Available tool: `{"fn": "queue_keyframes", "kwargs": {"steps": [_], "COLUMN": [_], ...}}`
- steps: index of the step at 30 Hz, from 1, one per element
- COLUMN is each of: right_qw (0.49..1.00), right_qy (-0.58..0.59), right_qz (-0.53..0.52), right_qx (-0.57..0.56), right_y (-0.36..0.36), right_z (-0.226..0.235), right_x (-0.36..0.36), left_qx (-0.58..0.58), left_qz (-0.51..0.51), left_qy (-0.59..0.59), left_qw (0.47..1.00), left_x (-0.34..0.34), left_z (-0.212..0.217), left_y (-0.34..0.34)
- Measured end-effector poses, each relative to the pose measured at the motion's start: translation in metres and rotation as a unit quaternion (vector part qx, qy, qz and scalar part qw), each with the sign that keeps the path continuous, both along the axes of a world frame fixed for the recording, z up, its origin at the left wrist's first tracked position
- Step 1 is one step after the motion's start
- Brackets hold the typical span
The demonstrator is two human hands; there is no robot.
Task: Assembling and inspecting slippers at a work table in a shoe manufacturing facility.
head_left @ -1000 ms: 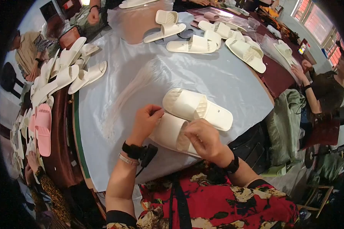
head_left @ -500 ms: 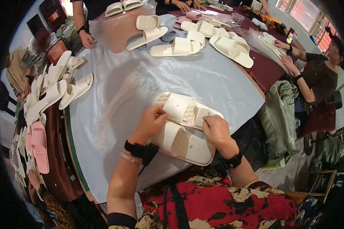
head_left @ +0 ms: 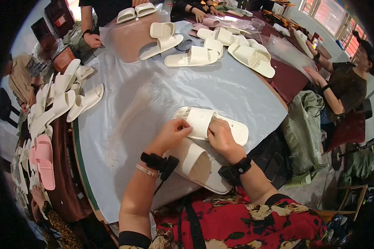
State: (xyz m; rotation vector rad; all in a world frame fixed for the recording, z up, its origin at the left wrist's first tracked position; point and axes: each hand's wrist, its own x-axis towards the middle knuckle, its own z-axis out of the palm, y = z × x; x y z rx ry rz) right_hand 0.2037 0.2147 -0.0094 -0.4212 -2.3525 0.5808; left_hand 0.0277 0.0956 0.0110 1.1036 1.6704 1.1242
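Two cream slippers lie side by side on the grey plastic sheet before me, the far slipper (head_left: 201,124) and the near slipper (head_left: 193,159). My left hand (head_left: 172,135) is closed, its thumb and fingers pinched at the left edge of the far slipper's strap. My right hand (head_left: 223,139) is closed too, fingers curled at the strap's other edge, over the sole. Its fingertips are partly hidden by the strap. The near slipper sits tilted below both hands, partly behind my left wrist and right wristband.
A pile of cream slippers (head_left: 56,99) stands at the left, with a pink slipper (head_left: 45,162) beside it. More cream slippers (head_left: 195,57) lie at the far side. Co-workers are around the table; at the right, one person holds a slipper (head_left: 303,43).
My right hand has moved left from the far slipper's bare sole to its strap. Both slippers have shifted slightly toward me. The person at the right has raised a slipper with one hand.
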Motion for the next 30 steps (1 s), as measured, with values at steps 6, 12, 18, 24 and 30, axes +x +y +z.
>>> {"fn": "queue_keyframes", "kwargs": {"steps": [6,12,18,24,30], "right_qw": [0.994,0.993,0.993,0.994,0.994], "right_qy": [0.004,0.006,0.017,0.032,0.033], "right_qz": [0.055,0.060,0.075,0.082,0.083], "right_qx": [-0.092,-0.104,-0.091,-0.069,-0.062], "right_y": [0.017,0.021,0.023,0.025,0.024], "right_z": [-0.017,-0.025,-0.024,-0.026,-0.024], "right_x": [-0.013,-0.018,-0.020,-0.020,-0.018], "left_qx": [-0.080,-0.087,-0.078,-0.048,-0.043], "left_qz": [-0.029,-0.065,-0.055,-0.017,0.001], "left_qy": [-0.127,-0.100,-0.123,-0.138,-0.141], "left_qw": [0.988,0.989,0.988,0.989,0.989], "left_x": [-0.017,-0.019,-0.020,-0.016,-0.012], "left_z": [0.006,0.007,0.000,-0.007,-0.002], "left_y": [0.016,0.017,0.019,0.018,0.017]}}
